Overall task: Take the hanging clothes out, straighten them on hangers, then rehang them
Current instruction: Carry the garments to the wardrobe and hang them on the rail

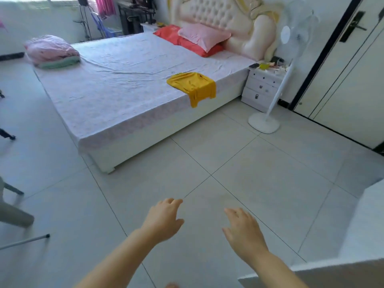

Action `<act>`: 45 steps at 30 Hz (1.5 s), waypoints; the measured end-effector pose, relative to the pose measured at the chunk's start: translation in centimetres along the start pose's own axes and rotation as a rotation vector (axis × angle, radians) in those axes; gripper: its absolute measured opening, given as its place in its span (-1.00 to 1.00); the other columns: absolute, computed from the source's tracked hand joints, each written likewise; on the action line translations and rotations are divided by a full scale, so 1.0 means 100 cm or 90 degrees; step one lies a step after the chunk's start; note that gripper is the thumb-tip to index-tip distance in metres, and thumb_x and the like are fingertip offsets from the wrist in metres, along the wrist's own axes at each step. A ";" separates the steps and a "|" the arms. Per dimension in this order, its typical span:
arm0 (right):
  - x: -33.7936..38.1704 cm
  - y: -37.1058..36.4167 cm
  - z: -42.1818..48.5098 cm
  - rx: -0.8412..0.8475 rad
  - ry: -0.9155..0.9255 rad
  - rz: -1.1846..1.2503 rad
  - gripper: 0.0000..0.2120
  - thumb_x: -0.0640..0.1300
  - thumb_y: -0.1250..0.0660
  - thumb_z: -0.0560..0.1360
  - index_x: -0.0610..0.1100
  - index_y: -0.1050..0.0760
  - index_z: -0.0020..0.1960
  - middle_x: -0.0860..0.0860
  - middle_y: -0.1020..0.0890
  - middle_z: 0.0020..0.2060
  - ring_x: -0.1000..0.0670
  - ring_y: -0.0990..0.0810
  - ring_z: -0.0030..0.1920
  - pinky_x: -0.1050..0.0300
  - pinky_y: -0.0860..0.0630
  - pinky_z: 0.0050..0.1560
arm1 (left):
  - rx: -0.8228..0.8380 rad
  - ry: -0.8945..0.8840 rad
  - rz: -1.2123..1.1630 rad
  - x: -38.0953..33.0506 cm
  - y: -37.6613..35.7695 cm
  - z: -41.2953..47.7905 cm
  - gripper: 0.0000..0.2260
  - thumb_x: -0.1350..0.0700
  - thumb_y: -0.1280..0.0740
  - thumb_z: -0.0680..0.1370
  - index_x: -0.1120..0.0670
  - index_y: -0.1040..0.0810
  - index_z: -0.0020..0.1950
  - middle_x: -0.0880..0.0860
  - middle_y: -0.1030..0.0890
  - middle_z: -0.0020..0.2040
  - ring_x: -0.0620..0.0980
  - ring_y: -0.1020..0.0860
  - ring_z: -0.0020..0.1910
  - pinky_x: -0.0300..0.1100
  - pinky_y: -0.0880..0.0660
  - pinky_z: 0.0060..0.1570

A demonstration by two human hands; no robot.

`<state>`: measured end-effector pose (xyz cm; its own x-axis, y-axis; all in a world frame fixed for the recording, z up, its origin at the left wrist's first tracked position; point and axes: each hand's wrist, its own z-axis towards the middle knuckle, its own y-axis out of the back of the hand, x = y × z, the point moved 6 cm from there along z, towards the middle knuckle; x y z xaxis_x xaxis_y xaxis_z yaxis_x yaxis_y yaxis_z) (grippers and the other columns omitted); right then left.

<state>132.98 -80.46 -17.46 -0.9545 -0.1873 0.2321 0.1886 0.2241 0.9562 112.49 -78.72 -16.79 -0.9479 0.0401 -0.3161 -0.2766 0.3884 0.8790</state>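
The left hand [164,219] and right hand [243,229] hover over the floor [259,163], well apart from the bed [116,90]. Their fingers [173,201] are relaxed, loosely spread and hold nothing. A yellow shirt [193,86] lies at the bed's near edge, partly drooping over the side, with a thin hanger hook [176,73] at its top. It seems taken out but not yet straightened; smoothing and rehanging look left to do.
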 end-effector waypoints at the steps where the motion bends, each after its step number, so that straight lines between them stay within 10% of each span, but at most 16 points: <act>1: 0.005 0.003 0.021 0.000 0.002 -0.004 -0.53 0.04 -0.13 0.57 0.00 -0.17 0.44 0.09 -0.35 0.31 0.02 -0.31 0.30 0.20 -0.20 0.29 | -0.005 0.005 -0.001 0.011 0.011 0.013 -0.48 -0.08 -0.21 0.56 -0.02 -0.15 0.48 0.01 -0.28 0.43 0.04 -0.27 0.39 -0.11 -0.25 0.31; 45: -0.139 0.201 0.914 0.061 0.023 -0.026 -0.52 0.05 -0.12 0.59 -0.02 -0.13 0.47 0.05 -0.34 0.32 0.01 -0.31 0.31 0.18 -0.23 0.27 | 0.052 0.082 -0.037 0.087 0.348 0.840 -0.47 -0.04 -0.23 0.54 -0.02 -0.15 0.47 0.03 -0.26 0.44 0.05 -0.30 0.36 -0.09 -0.36 0.24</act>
<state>128.91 14.07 -17.80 -0.9517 -0.2313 0.2018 0.1257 0.3062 0.9436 107.85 12.51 -18.98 -0.9446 -0.1015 -0.3123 -0.3228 0.4607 0.8268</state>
